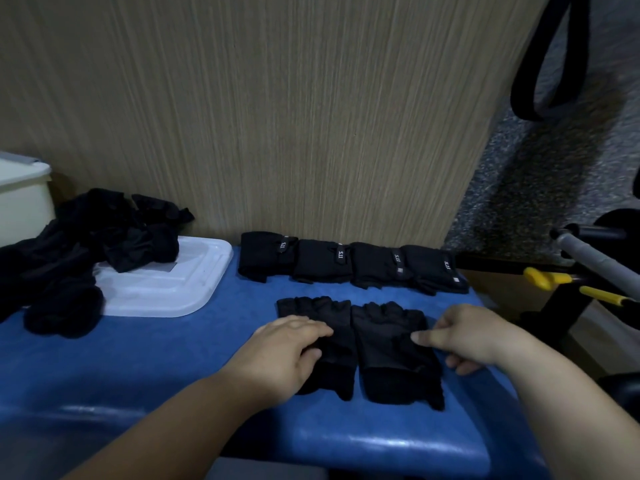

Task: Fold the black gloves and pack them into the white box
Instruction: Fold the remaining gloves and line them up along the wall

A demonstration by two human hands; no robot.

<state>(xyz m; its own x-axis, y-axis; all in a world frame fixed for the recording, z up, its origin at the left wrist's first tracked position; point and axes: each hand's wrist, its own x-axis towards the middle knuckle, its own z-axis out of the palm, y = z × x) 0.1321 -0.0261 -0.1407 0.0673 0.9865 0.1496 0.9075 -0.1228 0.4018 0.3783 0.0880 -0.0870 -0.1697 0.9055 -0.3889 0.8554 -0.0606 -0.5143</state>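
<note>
1. Far left edge: cream-white rigid plastic box [20, 199], smooth-walled and only partly in view. Contents not visible.
2. Heap of loose black fabric gloves [86, 251], crumpled and limp, spilling over item 3.
3. White moulded plastic lid [180, 292], flat with rounded corners, lying on the blue padded tabletop [156, 358], which has a glossy vinyl look.
4. Row of four folded black gloves [349, 265], compact bundles along the wood-grain wall panel [311, 116], small woven tabs showing.
5. In work: two flat fingerless black gloves, side by side and touching, well apart from the box.
   - Left hand [287, 355] lies on the left flat glove [337, 344], fingers [311, 329] nearly straight, pressing, gripping nothing.
   - Right hand [474, 337] presses one straight digit on the right flat glove [388, 358], the others loosely curled beside its edge. No grip evident.

Handling, judged: light, soft, not fragile. Best taken at the cuff or finger-end edge, folded over and pressed flat so the fold keeps.
</note>
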